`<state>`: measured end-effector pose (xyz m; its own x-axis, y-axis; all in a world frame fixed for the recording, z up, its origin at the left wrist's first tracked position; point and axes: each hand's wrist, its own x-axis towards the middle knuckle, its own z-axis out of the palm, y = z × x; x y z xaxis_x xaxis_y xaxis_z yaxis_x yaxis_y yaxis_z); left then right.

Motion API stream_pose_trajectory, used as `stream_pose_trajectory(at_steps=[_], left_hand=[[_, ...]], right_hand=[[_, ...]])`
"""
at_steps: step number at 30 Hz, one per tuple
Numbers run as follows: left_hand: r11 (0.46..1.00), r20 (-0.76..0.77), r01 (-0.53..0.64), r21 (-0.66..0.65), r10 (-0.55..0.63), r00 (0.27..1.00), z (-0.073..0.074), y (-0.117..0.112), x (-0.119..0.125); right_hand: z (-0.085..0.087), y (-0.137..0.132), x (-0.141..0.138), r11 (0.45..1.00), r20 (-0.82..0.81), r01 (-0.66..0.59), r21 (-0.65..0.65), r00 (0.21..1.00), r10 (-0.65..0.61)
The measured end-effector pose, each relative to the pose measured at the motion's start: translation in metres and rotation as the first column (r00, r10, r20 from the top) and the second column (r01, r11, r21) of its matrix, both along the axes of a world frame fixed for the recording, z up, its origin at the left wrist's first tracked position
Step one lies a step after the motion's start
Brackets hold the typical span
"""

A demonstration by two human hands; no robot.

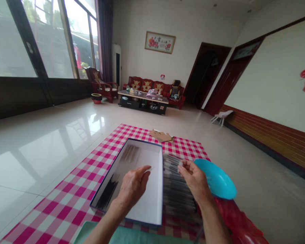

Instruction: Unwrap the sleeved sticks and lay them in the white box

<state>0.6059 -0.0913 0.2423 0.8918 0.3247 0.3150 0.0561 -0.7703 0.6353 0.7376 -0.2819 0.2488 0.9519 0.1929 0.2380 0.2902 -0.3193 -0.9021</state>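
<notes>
My left hand (135, 184) is over a shallow white box (144, 200) with a dark blue rim. Its thumb and forefinger are pinched, with a tiny pale bit at the tips, too small to name. Inside the box, a bundle of thin black sticks (108, 191) lies at the lower left, and a blurred brownish bundle (130, 153) lies farther up. To the right of the box, my right hand (194, 176) pinches something small and whitish above a blurred pile of thin dark sticks (179, 200). Beside that hand sits a blue oval bowl (222, 179).
A pink-and-white checked cloth (73, 189) lies under everything. Torn cardboard pieces (162, 136) rest beyond the box. Red plastic (240, 223) is at the lower right, and pale green cloth (132, 235) is nearest me. Farther off are a low table (142, 101) and a small chair (222, 116).
</notes>
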Motion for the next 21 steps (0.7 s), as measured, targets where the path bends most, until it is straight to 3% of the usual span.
stream_pose_trajectory(at_steps=[5, 10, 16, 19, 21], left_hand=[[0.999, -0.072, 0.005, 0.037, -0.002, 0.997, 0.005, 0.000, -0.002], [0.998, -0.133, 0.019, 0.060, -0.011, 0.991, 0.004, 0.001, 0.000], [0.995, -0.153, 0.060, 0.076, -0.047, 0.987, -0.002, 0.001, 0.001], [0.989, -0.150, 0.104, 0.103, -0.088, 0.985, -0.004, 0.000, 0.001], [0.979, -0.128, 0.159, 0.130, -0.142, 0.982, -0.005, -0.003, 0.001]], right_hand=[[0.000, -0.067, 0.045, 0.943, 0.098, 0.220, -0.251, 0.975, -0.201], [-0.019, -0.101, 0.069, 0.862, 0.099, 0.269, -0.431, 0.963, -0.251], [-0.024, -0.093, 0.060, 0.834, 0.151, 0.249, -0.493, 0.968, -0.200], [-0.016, -0.070, 0.034, 0.871, 0.178, 0.188, -0.455, 0.977, -0.118], [-0.011, -0.049, 0.008, 0.927, 0.194, 0.118, -0.357, 0.980, -0.051]])
